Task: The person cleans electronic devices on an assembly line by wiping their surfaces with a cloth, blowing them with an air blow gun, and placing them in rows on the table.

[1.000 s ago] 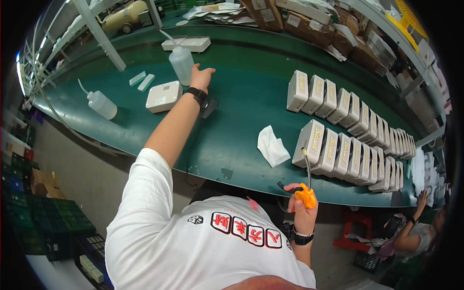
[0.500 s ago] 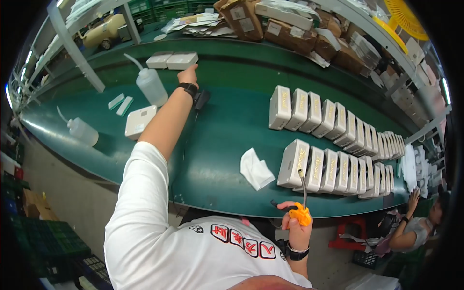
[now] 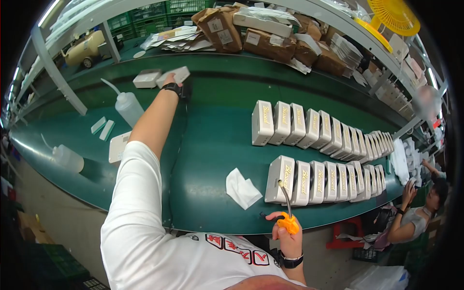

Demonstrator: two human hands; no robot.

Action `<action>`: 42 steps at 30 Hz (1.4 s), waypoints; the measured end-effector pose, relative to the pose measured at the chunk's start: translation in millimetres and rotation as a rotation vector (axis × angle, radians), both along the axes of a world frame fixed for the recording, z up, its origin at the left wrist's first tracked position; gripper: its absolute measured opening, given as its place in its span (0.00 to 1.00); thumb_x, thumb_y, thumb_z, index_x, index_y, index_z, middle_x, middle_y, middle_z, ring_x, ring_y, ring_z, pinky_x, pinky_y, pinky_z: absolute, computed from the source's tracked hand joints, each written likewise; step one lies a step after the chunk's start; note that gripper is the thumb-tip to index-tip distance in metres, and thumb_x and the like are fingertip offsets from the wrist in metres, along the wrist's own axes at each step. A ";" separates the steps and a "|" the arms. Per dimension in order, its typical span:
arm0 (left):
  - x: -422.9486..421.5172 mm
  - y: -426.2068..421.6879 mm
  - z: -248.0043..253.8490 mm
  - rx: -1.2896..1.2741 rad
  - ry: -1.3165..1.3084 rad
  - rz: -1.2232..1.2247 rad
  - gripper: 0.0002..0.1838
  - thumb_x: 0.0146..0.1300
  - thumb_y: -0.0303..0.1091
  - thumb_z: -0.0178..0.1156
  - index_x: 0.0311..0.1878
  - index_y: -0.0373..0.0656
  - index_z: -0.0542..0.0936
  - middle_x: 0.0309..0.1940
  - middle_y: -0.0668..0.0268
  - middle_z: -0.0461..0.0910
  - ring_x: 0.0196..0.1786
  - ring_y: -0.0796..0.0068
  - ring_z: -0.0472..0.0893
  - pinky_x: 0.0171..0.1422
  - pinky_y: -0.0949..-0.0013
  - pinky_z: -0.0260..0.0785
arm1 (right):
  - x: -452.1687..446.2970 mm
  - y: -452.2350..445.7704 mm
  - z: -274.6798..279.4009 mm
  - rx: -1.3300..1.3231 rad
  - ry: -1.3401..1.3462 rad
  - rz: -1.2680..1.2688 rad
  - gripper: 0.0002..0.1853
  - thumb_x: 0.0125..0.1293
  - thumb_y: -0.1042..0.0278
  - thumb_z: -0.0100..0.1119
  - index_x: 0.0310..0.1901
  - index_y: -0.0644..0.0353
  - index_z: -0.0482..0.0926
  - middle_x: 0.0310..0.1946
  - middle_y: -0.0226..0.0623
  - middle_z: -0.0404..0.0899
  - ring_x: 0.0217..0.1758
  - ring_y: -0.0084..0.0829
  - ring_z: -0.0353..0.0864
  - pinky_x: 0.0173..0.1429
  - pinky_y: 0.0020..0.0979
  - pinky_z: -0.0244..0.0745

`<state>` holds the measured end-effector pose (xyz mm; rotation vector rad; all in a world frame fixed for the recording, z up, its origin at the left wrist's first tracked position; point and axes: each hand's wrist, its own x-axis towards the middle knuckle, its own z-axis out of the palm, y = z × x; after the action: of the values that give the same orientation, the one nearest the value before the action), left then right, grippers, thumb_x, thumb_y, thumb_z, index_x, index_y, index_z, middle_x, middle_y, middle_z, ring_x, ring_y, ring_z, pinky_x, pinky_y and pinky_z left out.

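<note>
Across a green workbench (image 3: pixel 208 145) set beneath a grey metal frame (image 3: pixel 59 72), backed by brown cartons (image 3: pixel 220 31) and loose papers (image 3: pixel 179 38), with a yellow fan (image 3: pixel 395 17) at upper right. Reaching to the far side of the surface with the left hand (image 3: pixel 168 79), gripping the near end of a tilted white box (image 3: pixel 175 76), slightly blurred, just beside a second pale box (image 3: pixel 146 78). Holding an orange-bodied tool (image 3: pixel 288 224) at the bench's front edge in the right hand (image 3: pixel 291 244), firmly wrapped by thumb and palm, with a bent metal nozzle (image 3: pixel 285 195) aimed upward; impossible to tell from this angle whether touching the first box of the near row (image 3: pixel 316 182) or only in front of it. Lined up behind, in a far row (image 3: pixel 312 126), more white boxes with gold lettering. Lying near the tool, a crumpled white cloth (image 3: pixel 243 188). Spread over the left side, a tall squeeze bottle (image 3: pixel 128 108), a smaller squeeze bottle (image 3: pixel 67 158), two small pale strips (image 3: pixel 102 128) and a white case (image 3: pixel 117 147), partly hidden by the outstretched left arm. Seated by the bench's far right end, a co-worker (image 3: pixel 411 222) with raised hands, near a red stool (image 3: pixel 345 234).
</note>
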<state>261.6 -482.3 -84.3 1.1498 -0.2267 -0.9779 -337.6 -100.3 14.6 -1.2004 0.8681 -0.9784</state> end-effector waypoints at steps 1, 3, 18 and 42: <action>-0.1 4.7 -2.8 -0.052 0.121 -0.070 0.24 0.66 0.49 0.63 0.57 0.44 0.77 0.40 0.56 0.82 0.34 0.58 0.80 0.33 0.52 0.74 | 1.0 0.0 -0.3 -0.004 -0.011 0.005 0.21 0.72 0.59 0.63 0.52 0.70 0.73 0.48 0.40 0.81 0.28 0.15 0.70 0.34 0.18 0.68; -21.4 32.0 8.2 -0.077 0.313 -0.186 0.26 0.62 0.47 0.68 0.58 0.45 0.76 0.43 0.57 0.81 0.40 0.58 0.80 0.41 0.51 0.76 | 0.4 1.0 -2.3 -0.009 -0.032 0.019 0.18 0.72 0.62 0.62 0.52 0.70 0.73 0.50 0.41 0.81 0.28 0.15 0.70 0.34 0.18 0.69; -193.8 530.2 130.2 -0.093 -0.232 -0.302 0.26 0.63 0.31 0.64 0.64 0.31 0.76 0.56 0.59 0.83 0.56 0.71 0.82 0.65 0.69 0.71 | 6.1 19.6 5.9 -0.437 0.281 0.435 0.17 0.59 0.73 0.72 0.47 0.67 0.76 0.54 0.44 0.82 0.46 0.33 0.83 0.52 0.31 0.76; -147.5 667.9 80.2 0.474 -1.367 -0.973 0.29 0.40 0.37 0.69 0.52 0.41 0.85 0.44 0.58 0.83 0.46 0.54 0.84 0.49 0.57 0.77 | 81.8 54.7 4.2 -0.795 0.874 0.772 0.19 0.61 0.57 0.72 0.34 0.63 0.74 0.26 0.51 0.78 0.32 0.56 0.80 0.36 0.47 0.73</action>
<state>114.1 185.6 -4.1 2.0841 -1.8561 -0.8913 -255.8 -45.5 18.8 -2.4997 0.5343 -0.0789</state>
